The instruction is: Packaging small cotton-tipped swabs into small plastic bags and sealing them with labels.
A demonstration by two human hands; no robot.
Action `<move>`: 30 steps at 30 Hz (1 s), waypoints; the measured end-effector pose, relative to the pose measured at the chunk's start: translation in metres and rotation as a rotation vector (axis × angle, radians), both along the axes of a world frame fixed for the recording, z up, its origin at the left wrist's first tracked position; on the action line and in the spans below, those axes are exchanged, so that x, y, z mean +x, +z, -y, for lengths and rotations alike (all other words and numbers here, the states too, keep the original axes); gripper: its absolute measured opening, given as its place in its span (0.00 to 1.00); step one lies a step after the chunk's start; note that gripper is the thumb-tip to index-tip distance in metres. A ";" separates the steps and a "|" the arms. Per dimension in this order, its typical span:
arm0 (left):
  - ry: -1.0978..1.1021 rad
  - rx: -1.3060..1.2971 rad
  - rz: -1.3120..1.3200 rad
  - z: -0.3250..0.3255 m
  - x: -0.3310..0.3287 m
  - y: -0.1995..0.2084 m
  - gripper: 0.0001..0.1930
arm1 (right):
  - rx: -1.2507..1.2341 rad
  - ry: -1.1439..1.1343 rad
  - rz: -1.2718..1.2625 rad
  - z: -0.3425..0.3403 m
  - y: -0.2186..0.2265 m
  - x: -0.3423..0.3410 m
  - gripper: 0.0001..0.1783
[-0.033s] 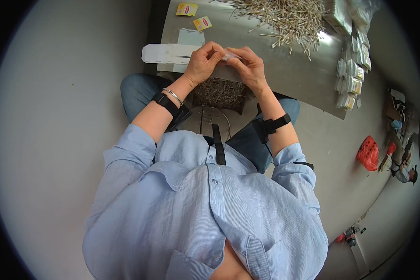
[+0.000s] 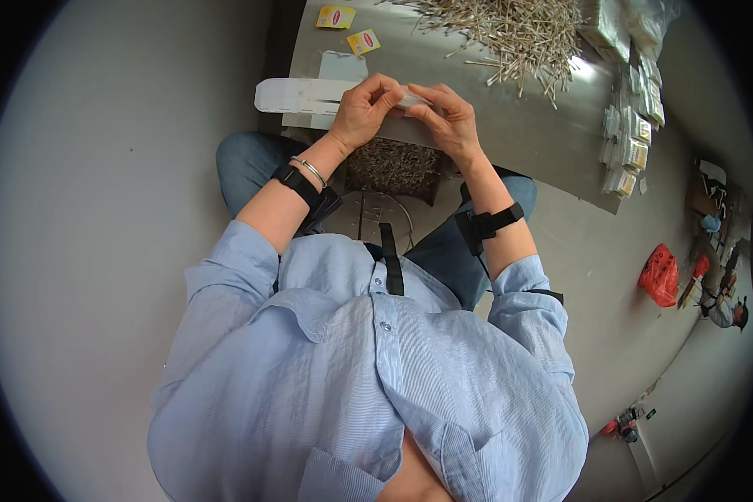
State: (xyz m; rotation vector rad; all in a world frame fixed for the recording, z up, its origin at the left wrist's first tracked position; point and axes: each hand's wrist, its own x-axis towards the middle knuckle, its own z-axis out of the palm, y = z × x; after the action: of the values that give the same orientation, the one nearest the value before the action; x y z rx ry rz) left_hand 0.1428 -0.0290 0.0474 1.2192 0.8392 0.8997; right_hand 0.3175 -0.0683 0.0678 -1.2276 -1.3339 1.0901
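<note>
Piece (image 2: 412, 99) of whitish, slightly shiny material is in the upper middle of the frame, between the left hand (image 2: 365, 110) and the right hand (image 2: 452, 125) of the seated person. The two hands are near each other, and both are closed on it with thumbs and fingertips, the left one at its left end, the right one at its right end. Its long axis goes mostly from left to right, and the right end points a little down in the frame. Fingers cover both ends, so I cannot tell its full shape or what is inside.

Below it is the near edge of the grey worktop (image 2: 510, 125). To the left of the hands, on the worktop, a white strip (image 2: 280, 96) lies flat; its long axis is also left to right, and its rounded end points to the left side of the frame. Just above it there is a pale sheet (image 2: 343, 65). In the upper left I see two yellow cards (image 2: 363, 41), lying apart and tilted differently.

At the top of the frame, a loose heap of cotton swabs (image 2: 510, 29) is spread with sticks in many directions. On the upper right, many small packs (image 2: 636, 155) lie along the worktop side.
</note>
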 end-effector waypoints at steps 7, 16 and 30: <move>-0.100 0.443 -0.262 -0.008 -0.015 0.013 0.08 | 0.390 0.035 0.500 0.000 0.010 0.009 0.12; 0.095 1.154 -0.549 -0.006 -0.014 0.016 0.07 | 0.830 -0.040 1.000 0.001 0.015 0.009 0.11; 0.076 1.172 -0.512 -0.016 -0.006 0.026 0.09 | 0.759 -0.007 1.019 -0.002 0.009 0.015 0.12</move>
State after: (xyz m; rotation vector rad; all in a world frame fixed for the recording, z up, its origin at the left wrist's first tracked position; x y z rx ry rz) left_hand 0.1370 -0.0132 0.0735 2.5234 0.7376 1.2071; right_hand 0.3321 -0.0666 0.0770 -1.1814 -2.1962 -0.1995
